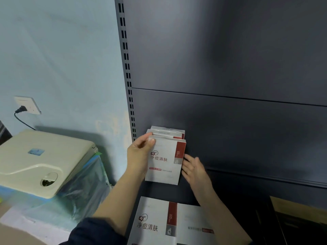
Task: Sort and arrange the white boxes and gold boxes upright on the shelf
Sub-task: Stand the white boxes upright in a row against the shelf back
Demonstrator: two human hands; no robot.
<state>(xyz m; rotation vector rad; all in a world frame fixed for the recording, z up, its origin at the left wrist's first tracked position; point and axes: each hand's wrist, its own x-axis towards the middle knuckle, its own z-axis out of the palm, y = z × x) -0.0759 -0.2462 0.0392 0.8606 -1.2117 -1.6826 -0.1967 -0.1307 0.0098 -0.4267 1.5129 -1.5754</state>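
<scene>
Left hand (139, 152) clamps the front white box (164, 161) upright at the shelf's (247, 195) left end, right hand (192, 169) open-flat beside it — best press square against the row behind, then let go gently.

Head cam (only view): looks forward and down from my head, close to the shelf's (230, 183) left end.
</scene>
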